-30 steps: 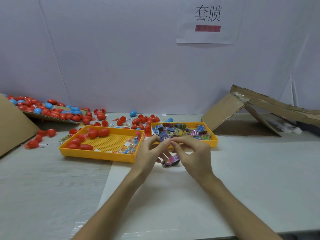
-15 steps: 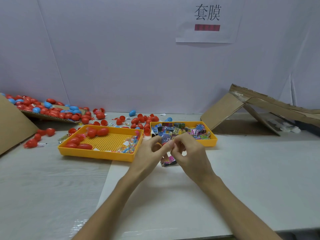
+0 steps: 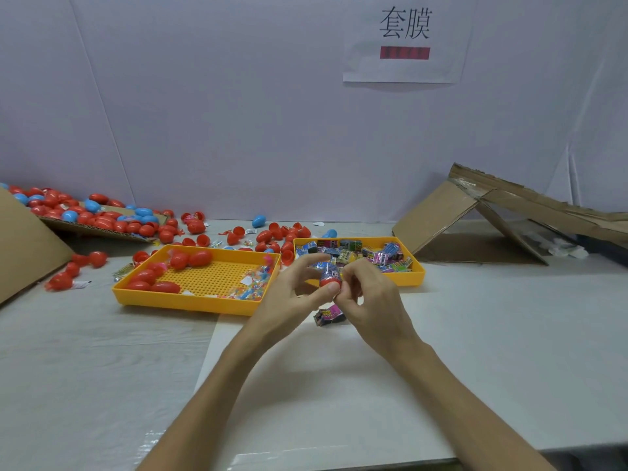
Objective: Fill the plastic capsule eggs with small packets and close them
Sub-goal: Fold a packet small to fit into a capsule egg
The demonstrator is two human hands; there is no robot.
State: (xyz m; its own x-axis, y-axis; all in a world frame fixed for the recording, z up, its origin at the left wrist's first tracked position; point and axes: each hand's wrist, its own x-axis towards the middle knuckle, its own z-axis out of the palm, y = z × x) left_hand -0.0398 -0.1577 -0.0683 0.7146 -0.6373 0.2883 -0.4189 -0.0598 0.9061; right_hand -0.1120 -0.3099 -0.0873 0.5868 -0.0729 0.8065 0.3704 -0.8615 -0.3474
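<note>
A red capsule egg [image 3: 330,282] with a printed wrapper around its upper part is held between both hands above the table. My left hand [image 3: 292,294] pinches it from the left and below. My right hand [image 3: 368,295] pinches it from the right with curled fingers. A purple packet [image 3: 329,315] lies on the white sheet just under the hands. The right yellow tray [image 3: 413,277] holds several colourful packets. The left yellow tray [image 3: 183,295] holds several red eggs and small clear packets.
Many loose red and blue eggs [image 3: 102,215] lie on a cardboard flap and the table at back left. A cardboard panel [image 3: 20,246] leans at far left. A collapsed cardboard box [image 3: 503,219] stands at back right. A white wall with a paper sign [image 3: 404,39] closes off the back.
The hands have lifted slightly and turned the egg, so its red end and wrapper now show between the fingers. The purple packet stays on the sheet.
</note>
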